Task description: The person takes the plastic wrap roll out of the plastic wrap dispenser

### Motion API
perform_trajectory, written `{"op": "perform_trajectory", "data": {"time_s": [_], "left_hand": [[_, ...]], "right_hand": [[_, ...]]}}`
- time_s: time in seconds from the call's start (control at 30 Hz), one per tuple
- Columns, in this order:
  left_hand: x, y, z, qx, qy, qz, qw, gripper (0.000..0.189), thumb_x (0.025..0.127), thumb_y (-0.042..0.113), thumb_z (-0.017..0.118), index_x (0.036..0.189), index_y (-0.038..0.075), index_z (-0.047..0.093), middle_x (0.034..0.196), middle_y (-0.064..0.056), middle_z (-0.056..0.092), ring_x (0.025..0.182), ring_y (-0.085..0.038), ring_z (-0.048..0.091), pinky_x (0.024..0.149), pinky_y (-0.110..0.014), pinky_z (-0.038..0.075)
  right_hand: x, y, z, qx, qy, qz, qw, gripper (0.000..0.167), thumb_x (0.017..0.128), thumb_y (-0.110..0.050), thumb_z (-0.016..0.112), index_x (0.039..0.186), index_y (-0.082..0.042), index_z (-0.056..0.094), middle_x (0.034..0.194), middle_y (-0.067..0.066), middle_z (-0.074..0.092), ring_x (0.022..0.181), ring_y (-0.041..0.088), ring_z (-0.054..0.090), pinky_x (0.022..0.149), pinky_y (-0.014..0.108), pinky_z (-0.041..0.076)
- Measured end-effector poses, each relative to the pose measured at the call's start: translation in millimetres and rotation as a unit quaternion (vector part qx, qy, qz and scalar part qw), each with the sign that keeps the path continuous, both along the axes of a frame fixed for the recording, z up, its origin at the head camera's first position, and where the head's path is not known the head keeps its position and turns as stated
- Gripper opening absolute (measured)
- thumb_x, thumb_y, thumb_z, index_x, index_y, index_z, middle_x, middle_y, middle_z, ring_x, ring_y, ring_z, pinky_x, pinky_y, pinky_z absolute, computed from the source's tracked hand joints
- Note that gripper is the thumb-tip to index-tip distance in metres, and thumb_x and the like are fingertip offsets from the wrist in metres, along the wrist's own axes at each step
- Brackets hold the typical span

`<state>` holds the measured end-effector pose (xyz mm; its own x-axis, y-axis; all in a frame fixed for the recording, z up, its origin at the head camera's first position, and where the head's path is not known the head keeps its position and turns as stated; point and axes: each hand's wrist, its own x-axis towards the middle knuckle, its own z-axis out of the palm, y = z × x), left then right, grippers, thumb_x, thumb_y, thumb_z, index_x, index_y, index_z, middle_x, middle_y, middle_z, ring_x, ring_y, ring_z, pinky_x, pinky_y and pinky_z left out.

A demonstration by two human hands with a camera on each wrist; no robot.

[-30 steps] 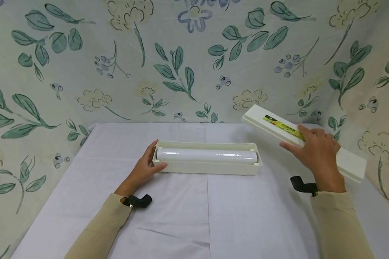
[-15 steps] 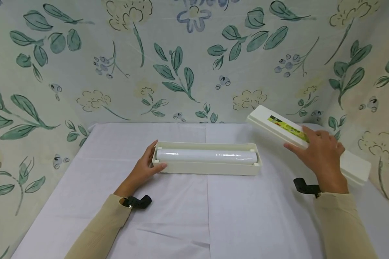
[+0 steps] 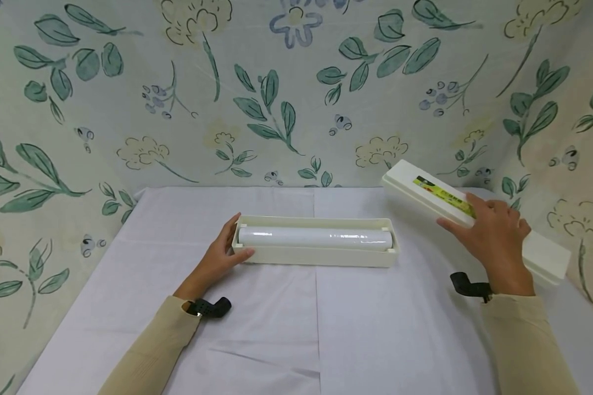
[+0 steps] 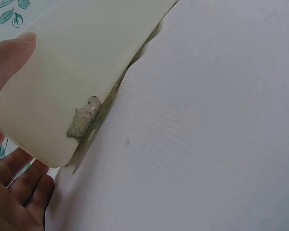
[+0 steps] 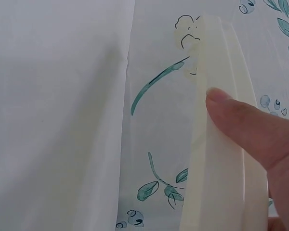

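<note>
Patterned backdrop is filling the background; white cloth is covering the table below it. Open cream box is sitting on the cloth, mid-table, between your hands, nearer the left. Long cream lid is slanting at right, well apart from the box, its upper end pointing toward the backdrop. Shiny white roll is lying lengthwise inside the box. Your hands are staying well apart: right hand is gripping the lid past its middle, thumb on the near edge; left hand is clasping the box's left end, thumb on the front wall. Yellow-green label is showing beside your right fingers. Grey patch is marking the box wall, left wrist view.
</note>
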<state>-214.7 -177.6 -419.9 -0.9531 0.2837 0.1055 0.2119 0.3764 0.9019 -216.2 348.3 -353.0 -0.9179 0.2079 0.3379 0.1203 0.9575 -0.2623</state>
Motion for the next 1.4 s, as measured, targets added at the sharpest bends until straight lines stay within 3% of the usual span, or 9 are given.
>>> {"op": "perform_trajectory", "data": {"time_s": [0.73,1.4], "left_hand": [[1.6,0.7,4.1,-0.002,0.004,-0.002,1.0000,0.089,0.089,0.024,0.070,0.156,0.015,0.011,0.156,-0.011,0.026,0.143,-0.033,0.023,0.113,-0.056,0.019],[1.2,-0.4,2.1,0.001,-0.005,-0.001,1.0000,0.090,0.089,0.025,0.070,0.156,0.017,0.010,0.157,-0.010,0.024,0.144,-0.032,0.022,0.113,-0.057,0.017]], "right_hand": [[-4.2,13,-10.5,-0.026,-0.034,-0.015,0.9990,0.097,0.080,-0.062,0.067,0.148,-0.003,0.029,0.132,0.041,0.032,0.110,0.060,0.029,0.084,0.074,0.021],[-7.9,24,-21.2,-0.028,-0.072,-0.032,0.9965,0.099,0.079,-0.063,0.066,0.149,-0.003,0.028,0.123,0.043,0.032,0.101,0.061,0.029,0.078,0.074,0.023]]}}
